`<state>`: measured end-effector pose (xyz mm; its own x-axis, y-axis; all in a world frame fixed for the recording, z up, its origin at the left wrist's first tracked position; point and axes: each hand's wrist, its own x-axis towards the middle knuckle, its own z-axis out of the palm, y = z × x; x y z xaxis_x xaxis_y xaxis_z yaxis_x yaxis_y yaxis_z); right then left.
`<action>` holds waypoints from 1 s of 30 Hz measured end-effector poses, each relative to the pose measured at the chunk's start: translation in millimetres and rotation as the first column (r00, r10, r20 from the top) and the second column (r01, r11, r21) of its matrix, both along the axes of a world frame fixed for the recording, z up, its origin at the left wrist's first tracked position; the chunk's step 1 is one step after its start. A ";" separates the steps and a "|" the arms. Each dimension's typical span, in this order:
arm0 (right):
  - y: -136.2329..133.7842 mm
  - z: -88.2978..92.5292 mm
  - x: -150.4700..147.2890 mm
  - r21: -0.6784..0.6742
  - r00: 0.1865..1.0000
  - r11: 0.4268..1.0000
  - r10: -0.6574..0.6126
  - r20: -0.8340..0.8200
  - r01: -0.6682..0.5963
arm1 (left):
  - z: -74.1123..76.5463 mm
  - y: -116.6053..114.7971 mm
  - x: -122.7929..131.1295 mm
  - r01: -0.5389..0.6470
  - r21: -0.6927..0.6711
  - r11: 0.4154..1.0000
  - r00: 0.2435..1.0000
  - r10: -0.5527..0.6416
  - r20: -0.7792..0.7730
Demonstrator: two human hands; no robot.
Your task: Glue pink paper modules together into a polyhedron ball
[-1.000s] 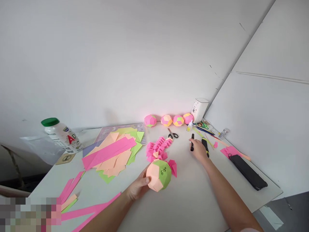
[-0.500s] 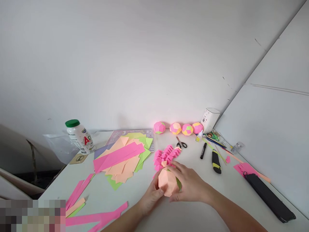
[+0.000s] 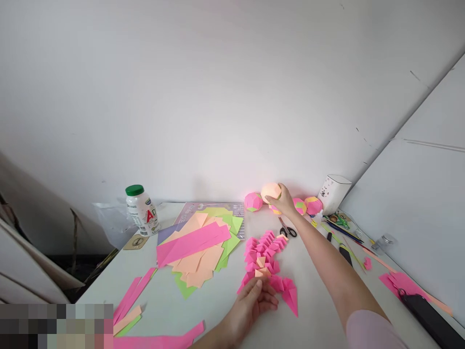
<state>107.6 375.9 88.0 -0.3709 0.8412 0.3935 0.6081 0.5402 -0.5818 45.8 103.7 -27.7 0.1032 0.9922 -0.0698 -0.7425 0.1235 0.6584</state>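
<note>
My right hand (image 3: 284, 199) is stretched to the back of the table and grips a peach paper ball (image 3: 270, 193) with a bit of green on it. Right behind and below that ball, a second paper ball is mostly hidden. Other faceted paper balls stand along the wall: a pink and green ball (image 3: 253, 201) to the left, a multicoloured ball (image 3: 300, 206) and a pink and yellow ball (image 3: 313, 205) to the right. Loosely curled, my left hand (image 3: 252, 305) appears to hold nothing. It lies at the near edge of a cluster of folded pink paper pieces (image 3: 269, 249), among them a few peach ones.
Scissors (image 3: 287, 230) lie behind the folded pieces. Stacked coloured paper sheets (image 3: 203, 247) and a white bottle (image 3: 142, 213) are on the left, with paper strips (image 3: 136, 295) nearer. A white container (image 3: 334, 194), a glass jar (image 3: 384, 242) and a black case (image 3: 428, 310) line the right.
My right hand has carried the peach ball from the front of the table back to the row of balls. My left hand has let go of it and stayed near the folded pieces.
</note>
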 end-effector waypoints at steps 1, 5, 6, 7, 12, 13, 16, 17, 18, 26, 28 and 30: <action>13.0 -0.2 -8.9 0.019 1.000 1.000 -0.012 0.005 0.012 | -1.5 0.8 0.3 0.007 0.007 1.000 1.000 -0.007 -0.004; 41.2 -10.2 -24.0 0.062 0.998 0.998 0.001 0.066 -0.005 | -7.3 5.1 0.8 0.017 0.011 1.000 1.000 -0.017 0.017; 44.1 -13.7 -24.1 0.071 0.997 0.997 0.007 0.083 -0.013 | -7.8 5.9 0.7 0.022 0.012 1.000 1.000 -0.022 0.021; 46.0 -17.1 -23.6 0.080 0.995 0.997 0.015 0.101 -0.023 | -7.6 6.4 0.5 0.027 0.010 1.000 0.999 -0.027 0.024; 48.8 -27.4 -22.2 0.101 0.981 0.994 0.020 0.193 -0.040 | -1.0 4.9 -1.7 0.043 0.003 0.999 0.999 -0.043 0.008; 48.7 -28.2 -22.7 0.104 0.979 0.994 0.012 0.205 -0.034 | 0.3 4.4 -2.2 0.044 -0.001 0.999 0.999 -0.044 0.002; 47.6 -28.6 -24.4 0.113 0.974 0.993 -0.009 0.228 -0.018 | 2.4 3.5 -3.2 0.051 -0.015 0.999 0.999 -0.051 -0.012; 46.9 -28.3 -24.8 0.117 0.972 0.993 -0.015 0.233 -0.013 | 2.4 3.4 -3.3 0.054 -0.018 0.998 0.998 -0.054 -0.014; 46.0 -27.9 -24.9 0.121 0.971 0.993 -0.020 0.237 -0.009 | 2.2 3.3 -3.4 0.055 -0.019 0.998 0.998 -0.056 -0.016; 41.1 -19.9 -26.8 0.173 0.970 0.985 -0.035 0.241 -0.007 | 0.3 4.1 -3.9 0.061 -0.003 0.998 0.998 -0.061 -0.034; 33.8 -16.6 -25.1 0.195 0.972 0.981 -0.027 0.233 -0.019 | 1.3 3.6 -4.6 0.070 0.004 0.998 0.996 -0.070 -0.053; 17.6 -16.6 -15.8 0.220 0.973 0.974 0.001 0.229 -0.053 | 2.5 1.8 -5.4 0.087 0.034 0.996 0.992 -0.083 -0.100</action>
